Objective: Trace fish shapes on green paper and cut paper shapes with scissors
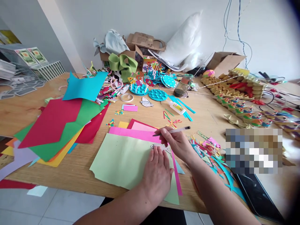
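Observation:
A pale green sheet of paper lies on top of pink and red sheets at the table's front edge. My left hand rests flat on it, fingers stretched out, with the fingertips at a small fish shape outlined in black. Part of the fish is hidden by the fingers, and I cannot tell whether it is a cutout or a drawing. In my right hand is a pen, held between thumb and fingers. Its tip points left, just above the fish, over the pink sheet.
Coloured paper sheets are heaped on the left. Behind stand a glue bottle, a tape roll, a striped fish cutout and blue discs. Paper scraps, a phone and egg cartons lie right.

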`<state>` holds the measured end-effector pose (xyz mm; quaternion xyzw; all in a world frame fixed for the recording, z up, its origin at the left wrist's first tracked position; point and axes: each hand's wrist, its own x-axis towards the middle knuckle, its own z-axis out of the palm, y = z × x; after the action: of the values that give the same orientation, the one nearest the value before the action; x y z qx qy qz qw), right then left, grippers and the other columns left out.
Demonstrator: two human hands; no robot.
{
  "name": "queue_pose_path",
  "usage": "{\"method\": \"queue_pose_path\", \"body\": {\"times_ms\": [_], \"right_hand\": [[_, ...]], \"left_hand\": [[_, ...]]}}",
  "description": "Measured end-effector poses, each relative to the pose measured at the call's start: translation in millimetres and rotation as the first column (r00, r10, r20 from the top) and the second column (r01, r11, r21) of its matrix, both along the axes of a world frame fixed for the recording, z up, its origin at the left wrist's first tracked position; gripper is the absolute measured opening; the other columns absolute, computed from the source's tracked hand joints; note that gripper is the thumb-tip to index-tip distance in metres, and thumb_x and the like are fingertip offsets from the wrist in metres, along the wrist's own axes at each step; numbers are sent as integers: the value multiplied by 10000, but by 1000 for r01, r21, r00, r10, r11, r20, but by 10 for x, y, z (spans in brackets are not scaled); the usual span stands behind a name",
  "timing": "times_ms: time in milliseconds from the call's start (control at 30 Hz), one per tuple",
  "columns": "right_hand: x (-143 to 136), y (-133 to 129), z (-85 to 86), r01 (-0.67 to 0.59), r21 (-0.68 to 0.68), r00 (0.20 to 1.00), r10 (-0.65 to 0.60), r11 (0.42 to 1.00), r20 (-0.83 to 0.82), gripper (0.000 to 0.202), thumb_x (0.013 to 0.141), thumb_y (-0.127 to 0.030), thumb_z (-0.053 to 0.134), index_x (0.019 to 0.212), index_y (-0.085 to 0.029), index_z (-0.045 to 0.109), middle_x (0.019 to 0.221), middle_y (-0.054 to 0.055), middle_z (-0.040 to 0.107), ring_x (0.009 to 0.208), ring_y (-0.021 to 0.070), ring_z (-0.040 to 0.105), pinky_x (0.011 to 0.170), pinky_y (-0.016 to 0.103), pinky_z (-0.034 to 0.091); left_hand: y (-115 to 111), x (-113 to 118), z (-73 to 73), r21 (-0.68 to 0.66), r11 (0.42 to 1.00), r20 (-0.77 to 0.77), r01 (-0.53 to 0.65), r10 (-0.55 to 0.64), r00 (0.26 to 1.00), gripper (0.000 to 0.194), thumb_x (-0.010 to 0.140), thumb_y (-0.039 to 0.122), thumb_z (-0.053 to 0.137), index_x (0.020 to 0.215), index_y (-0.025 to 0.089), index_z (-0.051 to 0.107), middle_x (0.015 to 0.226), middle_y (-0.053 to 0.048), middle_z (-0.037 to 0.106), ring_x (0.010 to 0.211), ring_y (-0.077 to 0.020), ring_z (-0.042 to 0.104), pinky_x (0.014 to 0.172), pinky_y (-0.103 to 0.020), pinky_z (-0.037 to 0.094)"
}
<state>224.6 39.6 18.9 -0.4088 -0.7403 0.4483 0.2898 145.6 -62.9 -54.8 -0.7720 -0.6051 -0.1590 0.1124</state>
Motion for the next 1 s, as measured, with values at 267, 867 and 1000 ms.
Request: {"method": "queue_pose_path", "body": {"times_ms": [267, 867, 1000], "right_hand": [[-198, 35, -284, 146, 94, 982, -156, 985, 110, 372, 915, -451, 457, 651, -192, 491, 505, -11, 554, 435, 106, 491, 462, 223, 369], [-186, 3, -415, 65, 341, 967, -144, 938, 211, 334, 930, -301, 419, 616, -217, 341, 504, -65, 354, 429, 79, 338, 460, 222, 283], [-182, 8, -429, 64, 341, 962, -149, 938, 230, 335, 931, -303, 418, 617, -219, 334, 501, -66, 350, 427, 81, 332, 458, 225, 281]], "left_hand": [[-25, 11, -15, -80, 997, 55, 22, -18, 998, 556, 885, 376, 502, 1248, -44, 519, 1264, -267, 560, 1238, -351, 486, 1053, -469, 343], [-28, -2, 33, -16, 1000, 88, 21, -20, 996, 530, 841, 311, 535, 1256, -18, 534, 1271, -231, 571, 1213, -332, 511, 1063, -437, 324], [-32, 3, 24, -39, 999, 82, 28, -25, 996, 515, 858, 302, 512, 1255, -26, 527, 1279, -246, 559, 1213, -330, 509, 1070, -446, 308]]}}
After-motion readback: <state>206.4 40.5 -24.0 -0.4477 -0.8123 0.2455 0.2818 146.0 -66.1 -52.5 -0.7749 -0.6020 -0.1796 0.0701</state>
